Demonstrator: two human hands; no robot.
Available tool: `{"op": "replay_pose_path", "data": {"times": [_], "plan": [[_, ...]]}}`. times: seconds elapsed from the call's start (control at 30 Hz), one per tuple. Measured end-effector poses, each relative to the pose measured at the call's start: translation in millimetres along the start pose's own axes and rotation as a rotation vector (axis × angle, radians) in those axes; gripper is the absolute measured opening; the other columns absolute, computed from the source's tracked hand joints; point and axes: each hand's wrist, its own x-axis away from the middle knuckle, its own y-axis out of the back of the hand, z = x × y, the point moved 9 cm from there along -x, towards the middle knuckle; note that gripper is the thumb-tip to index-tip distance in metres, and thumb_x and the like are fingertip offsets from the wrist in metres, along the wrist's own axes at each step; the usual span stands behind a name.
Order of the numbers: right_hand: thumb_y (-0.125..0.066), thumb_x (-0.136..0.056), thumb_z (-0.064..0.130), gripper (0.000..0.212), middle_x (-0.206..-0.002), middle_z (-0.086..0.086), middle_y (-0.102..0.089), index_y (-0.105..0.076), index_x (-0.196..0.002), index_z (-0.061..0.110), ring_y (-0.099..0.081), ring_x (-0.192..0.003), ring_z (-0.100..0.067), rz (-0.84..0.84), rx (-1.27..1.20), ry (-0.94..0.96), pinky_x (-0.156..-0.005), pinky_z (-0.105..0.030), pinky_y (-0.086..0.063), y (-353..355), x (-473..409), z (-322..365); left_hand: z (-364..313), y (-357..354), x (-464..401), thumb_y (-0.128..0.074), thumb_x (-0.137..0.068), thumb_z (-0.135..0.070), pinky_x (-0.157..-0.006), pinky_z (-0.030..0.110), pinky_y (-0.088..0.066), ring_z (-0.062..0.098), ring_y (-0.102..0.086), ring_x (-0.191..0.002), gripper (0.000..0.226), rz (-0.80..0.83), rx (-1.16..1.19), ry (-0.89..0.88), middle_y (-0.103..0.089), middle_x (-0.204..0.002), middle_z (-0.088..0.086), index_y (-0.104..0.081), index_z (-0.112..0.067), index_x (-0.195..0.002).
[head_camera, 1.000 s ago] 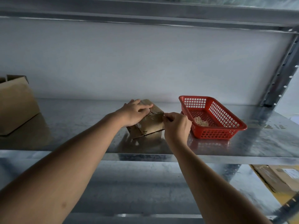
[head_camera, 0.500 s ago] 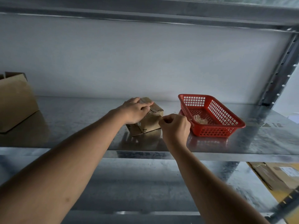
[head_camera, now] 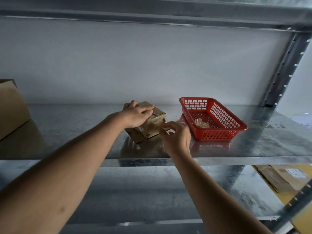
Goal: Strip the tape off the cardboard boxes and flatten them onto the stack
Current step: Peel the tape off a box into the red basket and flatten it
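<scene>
Head view looks down on a small brown cardboard box [head_camera: 148, 125] sitting on the galvanised metal shelf [head_camera: 253, 146], just left of a red perforated plastic basket [head_camera: 219, 132] that holds a crumpled wad of clear tape [head_camera: 201, 123]. The left hand [head_camera: 137, 115] lies on top of the box with fingers mostly straight, pressing it down. The right hand [head_camera: 175, 137] is at the box's near right corner with thumb and forefinger pinched together; they seem to hold a strip of clear tape [head_camera: 163, 123] coming off the box's right face, though the film is too thin and blurred to be sure. The 2 hands are apart, 1 on the lid, 1 at the corner. Several things could go wrong from here, as I judge it. Thin tape may tear partway and leave a stub that has to be picked up again. A hard pull could drag the light box across the slick shelf towards the front edge if the left hand's pressure slackens. Paper may peel off with the adhesive. Loose tape may also cling to the fingers instead of dropping into the basket. A larger brown cardboard box [head_camera: 11, 108] stands well apart at far left.
</scene>
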Motion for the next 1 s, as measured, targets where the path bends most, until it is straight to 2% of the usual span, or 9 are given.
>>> {"op": "replay_pose_path", "data": {"times": [0.07, 0.1, 0.2, 0.3, 0.4, 0.57, 0.73, 0.87, 1.0], "plan": [[-0.084, -0.085, 0.026, 0.009, -0.131, 0.003, -0.065, -0.079, -0.084, 0.033, -0.055, -0.128, -0.011, -0.002, 0.010, 0.000, -0.100, -0.018, -0.047, 4, -2, 1, -1, -1, 0, -0.025, -0.105, -0.065, -0.126, 0.053, -0.005, 0.023, 0.000, -0.155, 0.049, -0.004, 0.005, 0.001, -0.016, -0.163, -0.006, -0.030, -0.059, -0.154], [-0.083, -0.085, 0.021, 0.009, -0.133, 0.002, -0.067, -0.082, -0.086, 0.030, -0.058, -0.124, -0.006, -0.021, 0.005, 0.019, -0.101, -0.020, -0.047, 7, -2, 5, -1, -1, 0, -0.025, -0.105, -0.065, -0.126, 0.053, -0.005, 0.023, -0.001, -0.155, 0.049, -0.009, 0.002, 0.003, -0.016, -0.163, -0.006, -0.030, -0.059, -0.154], [-0.084, -0.082, 0.015, 0.016, -0.126, 0.007, -0.073, -0.084, -0.088, 0.029, -0.068, -0.090, 0.005, -0.069, -0.063, 0.070, -0.093, -0.028, -0.057, 9, -1, 14, -1, 0, 0, -0.026, -0.105, -0.065, -0.126, 0.052, -0.006, 0.023, -0.003, -0.155, 0.050, -0.014, -0.009, 0.008, -0.017, -0.163, -0.005, -0.030, -0.059, -0.154], [-0.086, -0.080, 0.017, 0.017, -0.114, 0.012, -0.077, -0.084, -0.089, 0.031, -0.071, -0.087, 0.002, -0.048, -0.042, 0.092, -0.084, -0.025, -0.059, -1, -1, 18, -1, 0, 0, -0.025, -0.105, -0.066, -0.126, 0.052, -0.007, 0.023, -0.003, -0.155, 0.051, -0.008, -0.014, 0.004, -0.016, -0.163, -0.006, -0.029, -0.059, -0.155], [-0.085, -0.081, 0.015, 0.015, -0.098, 0.011, -0.079, -0.084, -0.092, 0.025, -0.071, -0.082, 0.002, -0.044, -0.055, 0.110, -0.078, -0.015, -0.057, -2, -5, 21, 0, 0, -1, -0.025, -0.104, -0.067, -0.126, 0.052, -0.007, 0.023, -0.003, -0.154, 0.051, -0.007, -0.015, 0.001, -0.016, -0.162, -0.005, -0.029, -0.059, -0.154], [-0.083, -0.080, 0.008, 0.020, -0.072, 0.018, -0.072, -0.076, -0.082, 0.027, -0.071, -0.070, -0.001, -0.106, -0.099, 0.143, -0.071, -0.027, -0.060, 5, -12, 27, 3, 0, -5, -0.027, -0.103, -0.068, -0.127, 0.053, -0.010, 0.023, -0.004, -0.154, 0.049, -0.017, -0.008, -0.003, -0.018, -0.161, -0.006, -0.031, -0.063, -0.152], [-0.086, -0.079, 0.012, 0.030, -0.067, 0.018, -0.072, -0.059, -0.089, 0.020, -0.067, -0.063, 0.006, -0.117, -0.148, 0.073, -0.062, -0.005, -0.040, 8, -13, 23, 3, 2, -4, -0.026, -0.103, -0.069, -0.127, 0.052, -0.011, 0.025, -0.005, -0.154, 0.050, -0.019, -0.033, -0.008, -0.017, -0.162, -0.005, -0.029, -0.063, -0.152], [-0.087, -0.077, 0.015, 0.021, -0.072, 0.014, -0.074, -0.067, -0.081, 0.022, -0.070, -0.067, 0.003, -0.066, -0.122, 0.140, -0.065, -0.026, -0.058, -5, 2, 34, 2, 2, -6, -0.029, -0.103, -0.067, -0.126, 0.052, -0.008, 0.023, -0.005, -0.153, 0.049, -0.019, -0.016, 0.009, -0.018, -0.161, -0.005, -0.031, -0.063, -0.151], [-0.087, -0.078, 0.019, 0.018, -0.079, 0.015, -0.076, -0.074, -0.089, 0.025, -0.071, -0.073, 0.002, 0.009, -0.128, 0.218, -0.069, -0.024, -0.059, -17, 18, 42, 1, 4, -7, -0.034, -0.101, -0.069, -0.126, 0.049, -0.005, 0.019, -0.005, -0.152, 0.047, 0.014, 0.037, 0.027, -0.020, -0.159, -0.008, -0.035, -0.065, -0.148]]}}
